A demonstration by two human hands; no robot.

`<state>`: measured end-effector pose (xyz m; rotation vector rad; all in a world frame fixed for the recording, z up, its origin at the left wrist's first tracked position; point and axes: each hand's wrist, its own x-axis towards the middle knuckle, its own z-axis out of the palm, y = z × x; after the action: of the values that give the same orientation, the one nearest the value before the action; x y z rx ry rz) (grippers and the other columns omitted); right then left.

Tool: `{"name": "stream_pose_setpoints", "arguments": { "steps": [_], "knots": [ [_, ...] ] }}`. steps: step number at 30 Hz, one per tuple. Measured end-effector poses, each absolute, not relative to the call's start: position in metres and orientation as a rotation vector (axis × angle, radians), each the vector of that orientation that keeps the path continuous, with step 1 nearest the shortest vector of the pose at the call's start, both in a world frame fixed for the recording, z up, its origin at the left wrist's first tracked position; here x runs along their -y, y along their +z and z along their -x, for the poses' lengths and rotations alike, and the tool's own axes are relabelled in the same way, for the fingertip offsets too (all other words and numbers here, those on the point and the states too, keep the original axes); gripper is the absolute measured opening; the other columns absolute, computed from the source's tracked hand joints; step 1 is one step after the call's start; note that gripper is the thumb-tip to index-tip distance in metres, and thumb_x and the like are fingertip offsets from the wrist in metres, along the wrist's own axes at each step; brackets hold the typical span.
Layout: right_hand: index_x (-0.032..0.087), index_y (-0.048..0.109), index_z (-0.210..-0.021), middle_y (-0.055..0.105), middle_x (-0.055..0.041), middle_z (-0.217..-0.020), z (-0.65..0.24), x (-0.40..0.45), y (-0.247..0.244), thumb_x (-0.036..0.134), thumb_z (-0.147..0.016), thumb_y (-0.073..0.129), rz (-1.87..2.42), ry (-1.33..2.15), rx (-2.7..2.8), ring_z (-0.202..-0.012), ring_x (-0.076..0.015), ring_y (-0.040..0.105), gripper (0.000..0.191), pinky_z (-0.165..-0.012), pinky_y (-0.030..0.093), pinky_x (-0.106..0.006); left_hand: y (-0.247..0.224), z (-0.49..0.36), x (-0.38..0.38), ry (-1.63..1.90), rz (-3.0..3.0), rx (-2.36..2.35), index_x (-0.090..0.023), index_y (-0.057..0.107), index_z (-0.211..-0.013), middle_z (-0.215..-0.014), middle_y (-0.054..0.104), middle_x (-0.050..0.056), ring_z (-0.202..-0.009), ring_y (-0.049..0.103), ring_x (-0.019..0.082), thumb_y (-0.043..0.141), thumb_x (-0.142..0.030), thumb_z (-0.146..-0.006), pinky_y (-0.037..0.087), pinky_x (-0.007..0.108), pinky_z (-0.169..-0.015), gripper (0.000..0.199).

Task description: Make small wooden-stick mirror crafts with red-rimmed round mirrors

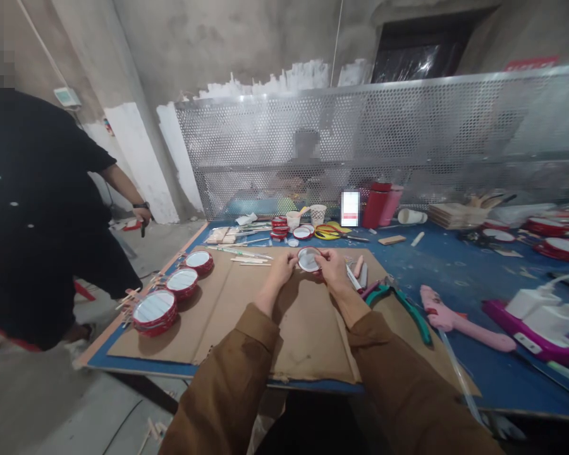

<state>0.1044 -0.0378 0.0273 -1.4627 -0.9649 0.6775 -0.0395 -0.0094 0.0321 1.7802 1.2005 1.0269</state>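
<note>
Left hand [281, 273] and right hand [334, 268] pinch a red-rimmed round piece [308, 260] between fingers above the cardboard [308, 335], while two cups [318, 214], contents unclear, stand near the far edge of the table [436, 256].

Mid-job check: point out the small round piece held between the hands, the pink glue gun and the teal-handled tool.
Small round piece [308, 260]: head view, on its pale face.
Pink glue gun [450, 318]: head view, on its body.
Teal-handled tool [411, 309]: head view, on a handle.
</note>
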Motion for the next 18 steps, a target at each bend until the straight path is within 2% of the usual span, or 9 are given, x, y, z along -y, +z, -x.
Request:
{"name": "stream_pose_setpoints", "arguments": {
  "steps": [7, 12, 18],
  "knots": [
    [0.018, 0.064, -0.084, 0.067, -0.0023, -0.068, -0.1084, 0.0348, 0.0223, 0.03, -0.073, 0.06, 1.462, 0.659, 0.996, -0.042, -0.0142, 0.058, 0.017, -0.036, 0.049, -0.026, 0.0307, 0.0359, 0.0114, 1.11, -1.849, -1.339, -0.019, 0.059, -0.072, -0.073, 0.061, 0.003, -0.07, 0.051, 0.016, 0.056, -0.015, -0.082, 0.039, 0.027, -0.072, 0.012],
    [0.018, 0.062, -0.082, 0.066, -0.0027, -0.067, -0.1091, 0.0371, 0.0258, 0.03, -0.073, 0.06, 1.503, 0.653, 1.011, -0.041, -0.0153, 0.058, 0.015, -0.034, 0.047, -0.026, 0.0299, 0.0349, 0.0131, 1.141, -1.763, -1.333, -0.019, 0.057, -0.069, -0.067, 0.058, 0.002, -0.065, 0.05, 0.015, 0.06, -0.018, -0.08, 0.038, 0.027, -0.07, 0.011],
    [0.018, 0.064, -0.082, 0.067, -0.0025, -0.067, -0.1096, 0.0387, 0.0282, 0.028, -0.072, 0.062, 1.431, 0.692, 1.004, -0.043, -0.0143, 0.058, 0.015, -0.038, 0.05, -0.026, 0.024, 0.0352, 0.009, 1.139, -1.596, -1.21, -0.02, 0.053, -0.066, -0.065, 0.054, 0.0, -0.063, 0.048, 0.014, 0.059, -0.018, -0.078, 0.038, 0.025, -0.067, 0.013]
  ]
}}
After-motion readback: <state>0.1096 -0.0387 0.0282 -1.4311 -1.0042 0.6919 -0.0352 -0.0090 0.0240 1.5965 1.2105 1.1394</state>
